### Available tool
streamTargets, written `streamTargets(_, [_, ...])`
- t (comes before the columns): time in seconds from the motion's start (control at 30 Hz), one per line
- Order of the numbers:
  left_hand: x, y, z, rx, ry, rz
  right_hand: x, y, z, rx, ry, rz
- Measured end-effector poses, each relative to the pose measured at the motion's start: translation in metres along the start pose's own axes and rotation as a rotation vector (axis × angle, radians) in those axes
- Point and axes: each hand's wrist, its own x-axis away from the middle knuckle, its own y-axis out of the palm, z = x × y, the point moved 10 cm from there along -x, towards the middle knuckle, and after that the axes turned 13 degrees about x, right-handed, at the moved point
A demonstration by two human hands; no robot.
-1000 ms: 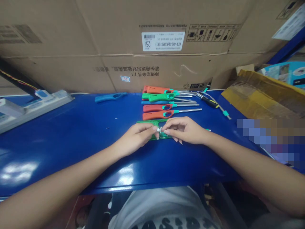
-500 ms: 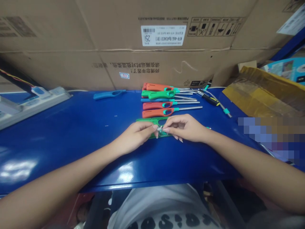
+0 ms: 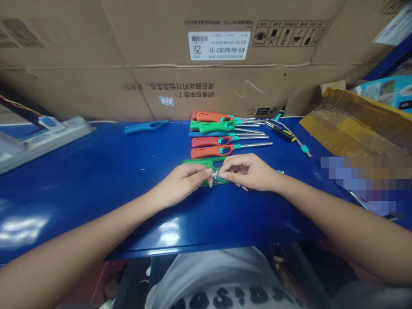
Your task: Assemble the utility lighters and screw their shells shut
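Note:
A small whitish part point(image 3: 215, 174), too fine to name, sits between my fingertips above an opened green lighter casing point(image 3: 198, 161). My left hand point(image 3: 186, 183) pinches the part's left side between thumb and forefinger. At its right side, the thumb and forefinger of my right hand point(image 3: 249, 172) are pressed together and seem to grip it too; the fingers partly hide the contact. A thin wire runs along the casing beneath my hands. Much of the casing is covered by my fingers.
Several long-necked lighters, including an orange one point(image 3: 206, 152), lie behind my hands. Behind left is a blue casing point(image 3: 144, 127); a power strip point(image 3: 69, 133) stands farther left. A black-and-yellow screwdriver point(image 3: 281, 131) and a taped carton point(image 3: 350, 124) are at right. A large cardboard box point(image 3: 96, 86) walls the back.
The camera view has shifted slightly. Both hands keep their pinch over the green casing, and the small part has turned a little between the fingertips.

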Motion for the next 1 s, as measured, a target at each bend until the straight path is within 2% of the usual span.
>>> streamTargets(0.2, [0.001,0.003,0.004,-0.027,0.007,-0.004,0.000,0.000,-0.008,0.058,-0.049,0.009])
streamTargets(0.43, [0.000,0.004,0.011,-0.158,0.054,-0.010,0.000,0.000,-0.011,0.160,-0.118,-0.007])
streamTargets(0.6, [0.000,0.009,0.015,-0.268,0.106,-0.057,-0.001,0.001,-0.013,0.201,-0.138,-0.031])
streamTargets(0.87, [0.000,0.002,0.008,-0.113,0.064,0.001,-0.004,-0.005,-0.004,0.074,-0.034,0.034])
streamTargets(1.0, [0.000,0.001,0.009,-0.151,0.049,0.002,-0.004,-0.006,-0.003,0.059,-0.021,0.042])
